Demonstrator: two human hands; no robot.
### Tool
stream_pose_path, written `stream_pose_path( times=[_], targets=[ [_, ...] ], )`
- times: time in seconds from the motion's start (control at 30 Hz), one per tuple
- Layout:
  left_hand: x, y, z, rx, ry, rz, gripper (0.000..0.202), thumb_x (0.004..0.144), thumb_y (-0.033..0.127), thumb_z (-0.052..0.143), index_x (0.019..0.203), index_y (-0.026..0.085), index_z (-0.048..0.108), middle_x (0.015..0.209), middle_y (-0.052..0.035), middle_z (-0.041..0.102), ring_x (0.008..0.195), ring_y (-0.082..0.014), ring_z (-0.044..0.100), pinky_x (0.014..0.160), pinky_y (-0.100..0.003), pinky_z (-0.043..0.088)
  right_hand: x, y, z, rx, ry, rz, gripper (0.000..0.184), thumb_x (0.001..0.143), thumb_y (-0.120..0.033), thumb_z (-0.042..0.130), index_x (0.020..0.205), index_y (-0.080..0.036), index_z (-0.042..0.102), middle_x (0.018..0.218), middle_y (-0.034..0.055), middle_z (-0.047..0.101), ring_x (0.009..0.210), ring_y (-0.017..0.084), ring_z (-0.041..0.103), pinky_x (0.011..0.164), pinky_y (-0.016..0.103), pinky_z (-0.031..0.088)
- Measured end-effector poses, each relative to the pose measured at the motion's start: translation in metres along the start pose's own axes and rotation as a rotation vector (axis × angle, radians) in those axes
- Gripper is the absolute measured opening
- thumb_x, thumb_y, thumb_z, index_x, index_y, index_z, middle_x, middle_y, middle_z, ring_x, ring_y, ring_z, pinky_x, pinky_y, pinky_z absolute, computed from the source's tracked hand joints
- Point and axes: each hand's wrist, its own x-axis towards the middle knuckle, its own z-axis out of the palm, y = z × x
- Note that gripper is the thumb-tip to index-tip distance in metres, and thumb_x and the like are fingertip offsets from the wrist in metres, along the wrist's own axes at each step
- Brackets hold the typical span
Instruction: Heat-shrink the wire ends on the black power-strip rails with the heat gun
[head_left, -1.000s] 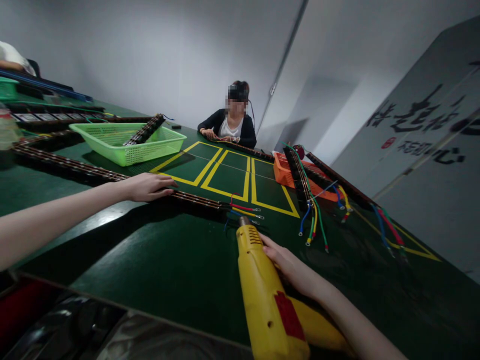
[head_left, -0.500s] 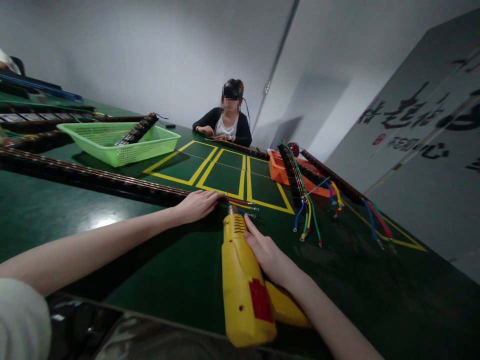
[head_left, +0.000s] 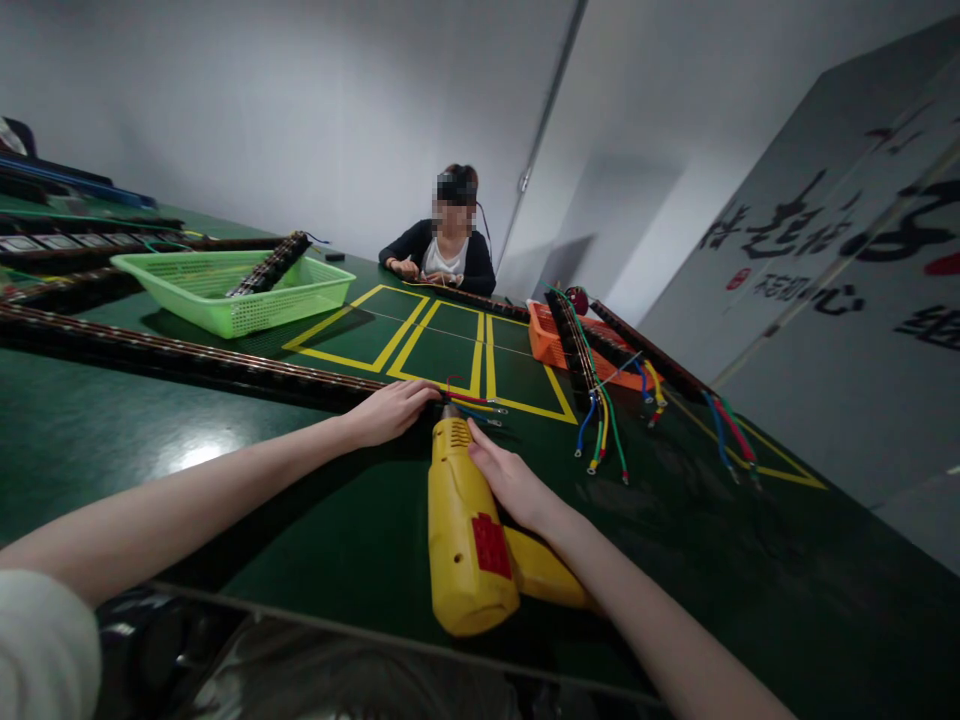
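My left hand (head_left: 396,408) lies at the right end of a long dark bar (head_left: 225,362) with copper-coloured strips along it. Its fingers are bent together over that end, where red, yellow and blue wires (head_left: 476,404) with metal ring terminals come out. A yellow heat gun (head_left: 461,530) with a red label is in front of me, its nozzle close to the base of these wires. My right hand (head_left: 517,482) grips the right side of the gun's front body. Some of its fingers are hidden. The gun's handle points right, partly under my forearm.
A green basket (head_left: 292,300) at the left holds a short dark bar. An orange basket (head_left: 547,335) on the right has dark bars with coloured wires (head_left: 607,430) across it. Yellow tape frames (head_left: 405,345) mark the green table. A co-worker (head_left: 442,245) sits opposite.
The view has shifted slightly, so most things sit a little further left. The heat gun's rear end appears higher in the picture. Both hands keep their places at the wires and gun.
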Motion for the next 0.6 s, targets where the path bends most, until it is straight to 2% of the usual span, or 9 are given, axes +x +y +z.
stream_pose_path(
  times=[0.17, 0.4, 0.6],
  targets=[
    [-0.002, -0.002, 0.001, -0.013, -0.001, 0.012, 0.033, 0.091, 0.014, 0.035, 0.123, 0.016, 0.042, 0.125, -0.0105, 0.048, 0.112, -0.0212, 0.05, 0.096, -0.036, 0.043, -0.006, 0.013, -0.01, 0.002, 0.013, 0.037, 0.067, 0.088, -0.062, 0.035, 0.14, -0.02, 0.031, 0.138, 0.0121, 0.043, 0.125, 0.025, 0.042, 0.107, 0.053, 0.024],
    [-0.002, -0.005, 0.004, -0.002, 0.005, 0.004, 0.037, 0.092, 0.017, 0.034, 0.129, 0.016, 0.039, 0.129, -0.0112, 0.047, 0.115, -0.0216, 0.049, 0.099, -0.037, 0.042, -0.02, 0.036, -0.03, -0.012, 0.059, 0.086, 0.067, 0.089, -0.062, 0.032, 0.14, -0.02, 0.03, 0.142, 0.0115, 0.038, 0.13, 0.025, 0.036, 0.109, 0.053, 0.02],
    [-0.002, -0.005, 0.006, 0.004, 0.006, 0.004, 0.038, 0.093, 0.018, 0.033, 0.13, 0.014, 0.039, 0.129, -0.0119, 0.047, 0.115, -0.0219, 0.049, 0.098, -0.038, 0.042, -0.028, 0.032, -0.034, -0.038, 0.064, 0.077, 0.068, 0.089, -0.062, 0.03, 0.142, -0.019, 0.027, 0.143, 0.0123, 0.036, 0.13, 0.024, 0.037, 0.109, 0.051, 0.02]
  ],
)
